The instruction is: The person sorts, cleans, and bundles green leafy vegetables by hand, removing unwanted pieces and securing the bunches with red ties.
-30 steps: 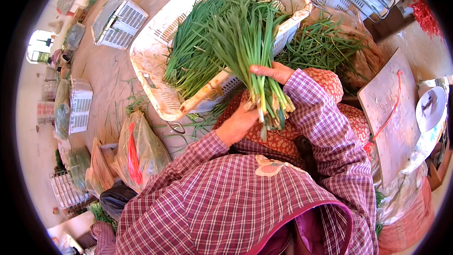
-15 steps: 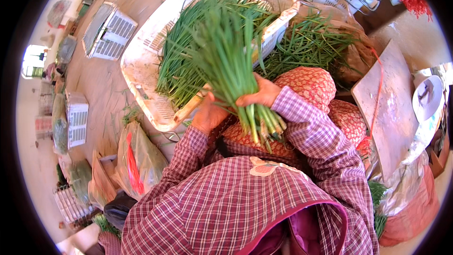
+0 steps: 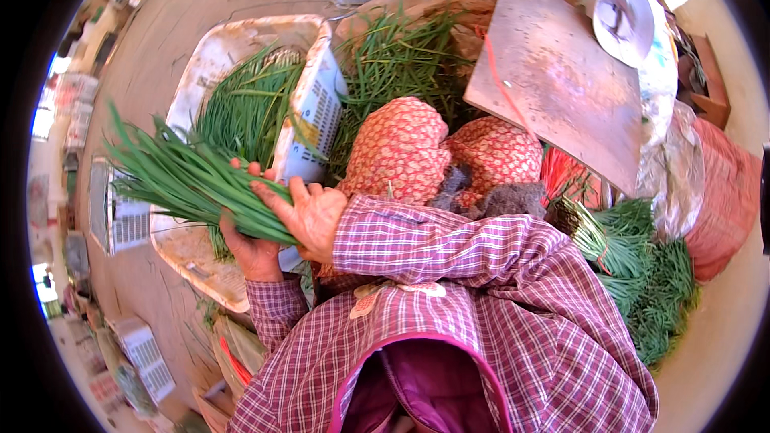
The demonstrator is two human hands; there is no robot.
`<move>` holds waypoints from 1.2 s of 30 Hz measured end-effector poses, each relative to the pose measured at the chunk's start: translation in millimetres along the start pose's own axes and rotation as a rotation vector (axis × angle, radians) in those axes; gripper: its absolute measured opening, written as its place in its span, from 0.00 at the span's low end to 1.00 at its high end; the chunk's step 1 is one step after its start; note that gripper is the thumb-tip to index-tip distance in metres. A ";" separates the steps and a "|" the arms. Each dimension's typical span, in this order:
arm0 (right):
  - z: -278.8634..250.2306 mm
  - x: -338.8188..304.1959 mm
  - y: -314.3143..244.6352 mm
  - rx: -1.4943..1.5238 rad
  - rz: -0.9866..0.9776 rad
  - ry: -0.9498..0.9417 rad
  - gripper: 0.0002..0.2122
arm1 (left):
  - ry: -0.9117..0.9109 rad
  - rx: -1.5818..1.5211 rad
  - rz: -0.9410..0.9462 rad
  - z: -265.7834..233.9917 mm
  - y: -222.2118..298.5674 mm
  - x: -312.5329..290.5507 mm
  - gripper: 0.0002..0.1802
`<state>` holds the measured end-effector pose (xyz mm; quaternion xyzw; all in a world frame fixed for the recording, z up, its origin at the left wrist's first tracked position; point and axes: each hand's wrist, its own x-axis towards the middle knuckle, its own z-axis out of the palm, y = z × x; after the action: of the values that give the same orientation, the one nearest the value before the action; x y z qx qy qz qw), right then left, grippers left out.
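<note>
A: Where do we find the greens?

B: We see a bunch of long green stalks held in front of the body, toward the left. Its long axis slants: the stem end sits at the right hand, and the leaves fan leftward and away from us.

A: What are the hands doing?

B: Both grasp the bunch. The right hand curls over the stem end from above, its forearm crossing the lap; the left hand cups the underside, just beside it. We also make out fingertips past the bunch's far side, but we cannot tell which hand they belong to. The leaf tips lie well apart from both hands.

A: And the edges around them?

B: We find a white crate just beyond, its right wall rising close to the right hand. In our view the bunch crosses the crate's near part, and its tips reach past the left rim, with brown floor further out. More greens lie inside the crate.

A: And on the right?

B: We meet two knees in red patterned cloth, then a flat board at a slant. Loose greens heap between the crate and the board.
</note>
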<state>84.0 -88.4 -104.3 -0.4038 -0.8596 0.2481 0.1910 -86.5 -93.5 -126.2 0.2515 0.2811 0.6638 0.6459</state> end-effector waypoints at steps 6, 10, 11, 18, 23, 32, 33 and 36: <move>-61.9 -1.2 11.5 0.105 -0.072 0.238 0.57 | -0.129 0.105 0.145 62.2 13.6 40.3 0.33; -138.7 -1.8 27.5 0.212 -0.020 0.305 0.59 | -0.098 0.198 0.074 133.2 14.4 77.2 0.29; -153.4 -1.8 33.4 0.165 -0.047 0.438 0.58 | -0.122 0.151 0.088 160.5 12.4 85.8 0.26; -275.7 -37.4 104.4 0.018 -0.219 0.920 0.46 | -0.533 0.210 0.214 311.4 -51.4 154.1 0.19; -306.5 -95.3 193.3 0.091 -0.250 0.855 0.48 | -0.857 0.124 0.144 389.3 -129.9 129.0 0.20; -256.4 -135.8 272.6 0.029 -0.013 0.816 0.53 | -0.954 0.616 -0.099 332.8 -197.7 164.6 0.25; -257.6 -132.6 266.8 0.038 -0.018 0.817 0.53 | -0.968 0.641 -0.032 334.4 -196.7 167.2 0.25; -259.1 -127.4 257.7 -0.005 -0.029 0.913 0.43 | -0.892 0.654 0.142 345.9 -191.2 150.3 0.24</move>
<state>452.0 23.6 -61.9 -0.4602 -0.6936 0.0398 0.5528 285.6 74.8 -16.5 0.7138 0.1543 0.4132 0.5440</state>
